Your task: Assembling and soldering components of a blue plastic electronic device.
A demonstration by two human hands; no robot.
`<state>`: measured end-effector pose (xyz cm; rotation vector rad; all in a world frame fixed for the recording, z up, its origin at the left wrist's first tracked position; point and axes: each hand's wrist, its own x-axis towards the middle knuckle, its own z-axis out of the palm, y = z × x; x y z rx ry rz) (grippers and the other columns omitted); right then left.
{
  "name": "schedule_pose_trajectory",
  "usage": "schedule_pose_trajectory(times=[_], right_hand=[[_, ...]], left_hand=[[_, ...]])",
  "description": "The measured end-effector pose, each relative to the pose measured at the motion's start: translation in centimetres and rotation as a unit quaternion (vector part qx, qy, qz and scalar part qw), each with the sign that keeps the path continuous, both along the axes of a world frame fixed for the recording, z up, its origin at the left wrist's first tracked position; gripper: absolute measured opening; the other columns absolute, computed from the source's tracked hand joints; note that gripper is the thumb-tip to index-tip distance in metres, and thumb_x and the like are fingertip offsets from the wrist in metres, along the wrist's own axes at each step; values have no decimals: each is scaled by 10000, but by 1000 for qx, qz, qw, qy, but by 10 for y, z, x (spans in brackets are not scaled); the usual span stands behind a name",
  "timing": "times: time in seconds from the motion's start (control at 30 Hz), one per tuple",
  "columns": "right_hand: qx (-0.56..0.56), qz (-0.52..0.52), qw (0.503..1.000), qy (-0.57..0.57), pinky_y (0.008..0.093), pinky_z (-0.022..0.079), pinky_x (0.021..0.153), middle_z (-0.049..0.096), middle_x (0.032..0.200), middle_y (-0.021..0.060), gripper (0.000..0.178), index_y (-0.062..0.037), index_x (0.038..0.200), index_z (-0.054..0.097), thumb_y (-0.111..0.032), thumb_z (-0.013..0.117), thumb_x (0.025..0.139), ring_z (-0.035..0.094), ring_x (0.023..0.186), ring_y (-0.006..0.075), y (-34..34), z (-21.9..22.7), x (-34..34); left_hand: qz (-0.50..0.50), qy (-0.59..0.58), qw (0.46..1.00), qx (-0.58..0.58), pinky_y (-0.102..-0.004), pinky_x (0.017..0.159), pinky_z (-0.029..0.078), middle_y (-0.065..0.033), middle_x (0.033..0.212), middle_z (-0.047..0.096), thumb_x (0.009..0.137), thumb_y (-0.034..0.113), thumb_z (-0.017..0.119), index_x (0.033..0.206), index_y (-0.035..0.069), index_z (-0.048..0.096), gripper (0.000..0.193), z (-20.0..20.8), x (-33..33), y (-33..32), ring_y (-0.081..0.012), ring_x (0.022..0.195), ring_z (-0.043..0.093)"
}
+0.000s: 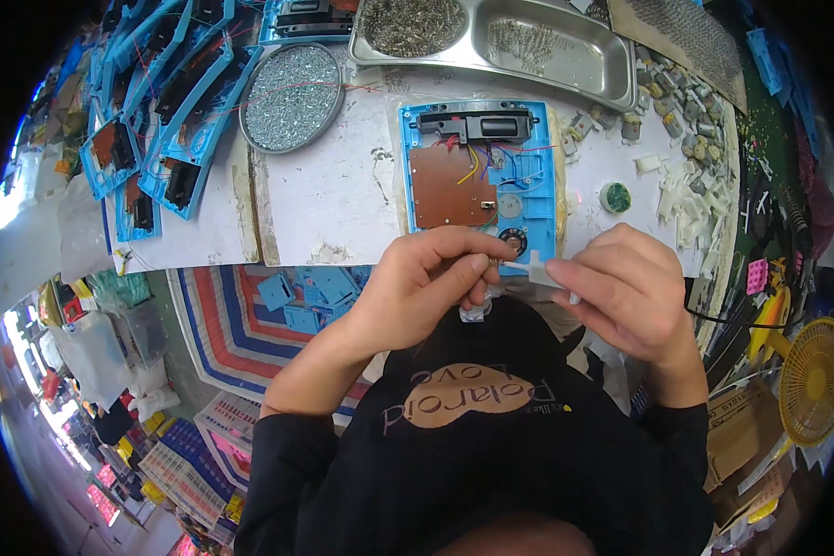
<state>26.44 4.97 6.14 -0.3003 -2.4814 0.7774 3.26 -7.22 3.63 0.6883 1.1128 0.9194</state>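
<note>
My right hand [632,289] pinches a small white plastic part [534,271] with a thin stem pointing left. My left hand [426,275] is closed, thumb and forefinger together at the stem's tip; a small metallic piece, perhaps a spring, shows there but is too small to make out for sure. Both hands meet over the table's near edge. Just beyond them lies an open blue plastic housing [539,199] with a brown circuit board [447,192], loose red, yellow and blue wires, and a round black speaker [512,243], partly hidden by my left fingers.
A steel tray [477,51] of small springs and a round dish [244,111] of screws stand at the back. Blue housings [204,120] pile up left. Small motors [686,116], white plastic parts [686,199] and a green-filled tub [615,196] lie right. A yellow fan [814,380] stands lower right.
</note>
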Motion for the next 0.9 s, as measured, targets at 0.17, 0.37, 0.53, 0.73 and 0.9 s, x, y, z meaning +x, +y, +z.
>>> schedule_pose_trajectory(times=[0.17,0.37,0.53,0.73,0.9], right_hand=[[30,17,999,-26,353,515,607,684,866,78,427,-18,1066,742,-54,859,656,637,721,247,-3,3,2],[-316,-65,942,91,315,492,630,703,891,115,395,18,1072,734,-195,868,768,637,761,223,-8,-51,44],[-556,-141,793,204,300,469,670,711,923,133,452,44,1085,718,-319,847,847,607,778,194,-23,-74,66],[-516,-148,823,184,293,475,684,695,945,121,428,51,1097,711,-266,852,846,613,789,187,-23,-68,70],[-486,-134,846,174,285,491,706,701,986,131,429,58,1109,709,-237,861,837,637,811,181,-16,-64,66]], left_hand=[[-101,142,983,59,-234,672,496,-49,920,651,1056,61,532,1247,-43,659,252,11,6,11,-85,748,593],[-113,31,993,-6,-271,636,520,-75,891,709,1019,79,607,1197,-31,675,220,23,4,40,-121,739,678],[-107,570,767,275,-385,639,552,-127,768,702,893,157,742,1065,20,701,223,-5,22,75,-293,703,706],[-167,635,713,246,-468,672,545,-158,777,699,850,225,748,851,42,688,192,-9,31,100,-373,735,688],[-163,635,701,280,-466,681,547,-163,762,701,861,209,729,846,39,702,172,-11,29,103,-367,744,694]])
